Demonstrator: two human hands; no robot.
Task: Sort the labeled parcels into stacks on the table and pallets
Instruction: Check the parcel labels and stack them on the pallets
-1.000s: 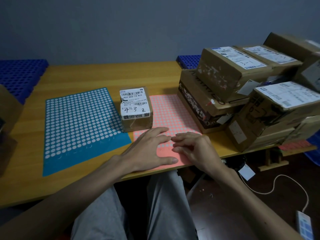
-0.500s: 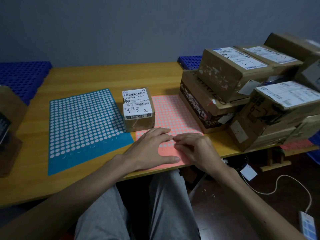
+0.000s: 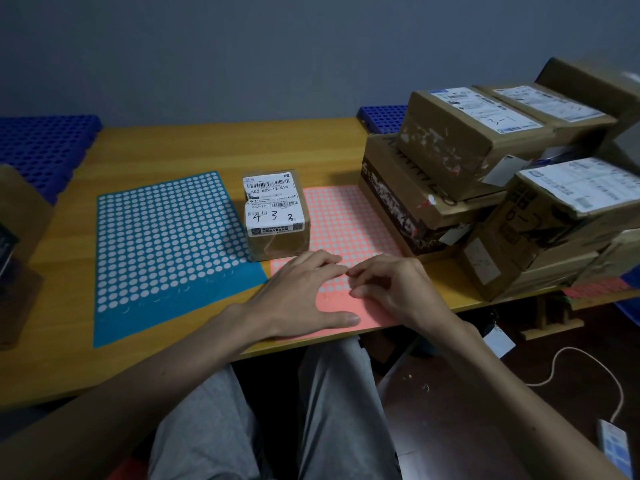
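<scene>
Centrally, small parcel (image 3: 277, 216): printed "502-602-12-815", handwritten "4 3 2". Left hand (image 3: 298, 299) grip spread flat on pink sticker sheet (image 3: 346, 216); right hand (image 3: 391, 289) grip curled, pinch unclear.

small parcel (image 3: 275, 216) on table (image 3: 207, 147) centre | parcel stack (image 3: 446, 157) right of it

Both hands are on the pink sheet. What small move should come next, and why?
Probably peel off one pink dot with the right hand. The left hand lies flat on the pink sheet, pinning it, and the right fingertips are bent onto its dots; the small box stands just behind.
</scene>
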